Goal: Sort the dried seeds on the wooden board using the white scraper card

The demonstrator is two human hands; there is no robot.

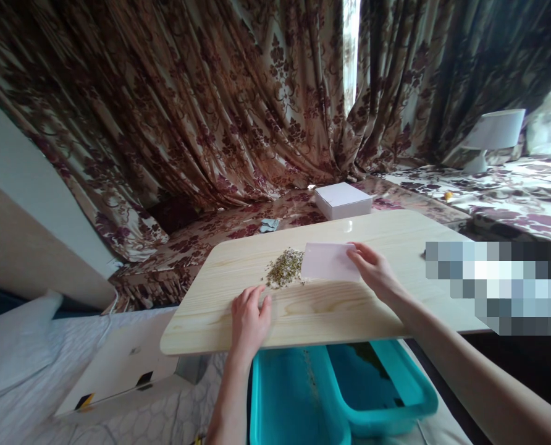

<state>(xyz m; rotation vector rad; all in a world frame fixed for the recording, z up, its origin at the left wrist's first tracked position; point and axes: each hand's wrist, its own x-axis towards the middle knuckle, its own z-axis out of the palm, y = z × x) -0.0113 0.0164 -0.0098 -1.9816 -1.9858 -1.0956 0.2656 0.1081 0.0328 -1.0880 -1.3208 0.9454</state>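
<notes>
A heap of small green, yellowish and whitish dried bits point(285, 268) lies on the light wooden tabletop point(326, 309); its exact kind is too fine to tell. My right hand point(370, 266) grips a thin, pale rectangular card point(328, 262) by its right end. The card's left edge touches or overlaps the right side of the heap. Resting on the tabletop just below and left of the heap is my left hand point(251, 314), fingers loosely apart and nothing in it.
Below the table's front edge stand two turquoise tubs point(298, 395) point(417, 389), side by side. A white box point(343, 201) sits behind the table, with a folded pale cloth point(269, 225) to its left. A white carton point(122, 364) lies at lower left. The right side is pixelated.
</notes>
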